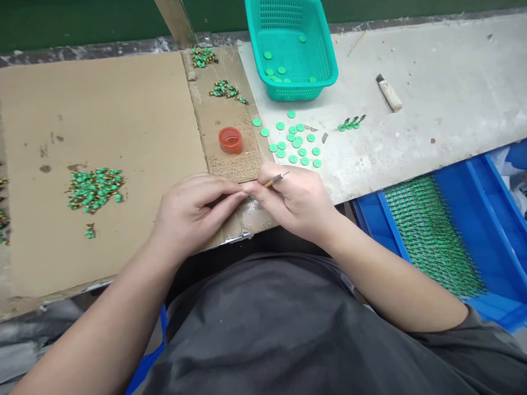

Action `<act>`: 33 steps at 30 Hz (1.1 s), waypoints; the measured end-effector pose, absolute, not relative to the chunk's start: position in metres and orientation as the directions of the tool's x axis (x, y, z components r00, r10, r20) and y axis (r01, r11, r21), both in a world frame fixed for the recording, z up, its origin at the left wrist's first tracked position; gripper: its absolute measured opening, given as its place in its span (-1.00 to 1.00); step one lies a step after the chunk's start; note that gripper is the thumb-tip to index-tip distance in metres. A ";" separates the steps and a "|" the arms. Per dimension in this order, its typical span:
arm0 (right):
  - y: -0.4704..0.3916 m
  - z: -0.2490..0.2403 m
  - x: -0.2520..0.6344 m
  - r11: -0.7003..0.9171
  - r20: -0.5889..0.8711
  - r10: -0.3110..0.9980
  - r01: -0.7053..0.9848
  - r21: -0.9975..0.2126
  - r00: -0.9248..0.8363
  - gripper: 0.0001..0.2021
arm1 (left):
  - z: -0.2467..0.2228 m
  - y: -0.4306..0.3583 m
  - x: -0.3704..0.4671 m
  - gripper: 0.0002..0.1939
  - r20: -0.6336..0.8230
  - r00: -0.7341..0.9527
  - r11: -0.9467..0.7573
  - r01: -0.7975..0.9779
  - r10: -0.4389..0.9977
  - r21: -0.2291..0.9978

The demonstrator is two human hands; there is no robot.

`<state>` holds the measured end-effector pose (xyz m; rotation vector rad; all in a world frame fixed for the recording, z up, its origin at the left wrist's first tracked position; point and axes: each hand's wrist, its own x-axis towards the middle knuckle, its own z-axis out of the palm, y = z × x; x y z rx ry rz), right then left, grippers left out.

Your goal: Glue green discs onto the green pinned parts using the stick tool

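My left hand (197, 211) is closed in a pinch at the table's front edge. A bit of a small green piece (249, 197) shows under its fingertips; the rest is hidden by the fingers. Meeting it there, my right hand (298, 200) grips a thin wooden-handled tool (275, 180) with a metal needle tip pointing up and right. Just beyond the hands stands a small orange-red cup (230, 140). Loose green button-like discs (302, 152) with small holes lie on the table to its right.
A teal basket (298, 92) holding several discs stands at the back. Small green-black figures lie in a pile (95, 189) on cardboard (135, 109). Several discs with figures (352, 123) stand right of the loose discs, near a white tube (389, 93). Blue trays (473, 186) sit lower right.
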<state>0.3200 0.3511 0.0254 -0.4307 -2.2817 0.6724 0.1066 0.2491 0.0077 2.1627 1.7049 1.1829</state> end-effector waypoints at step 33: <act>0.338 0.013 0.353 0.102 0.073 0.912 0.052 -0.993 -0.403 -0.49 | 0.043 0.245 0.088 -0.77 0.102 -0.405 -0.089 0.052 0.909 0.995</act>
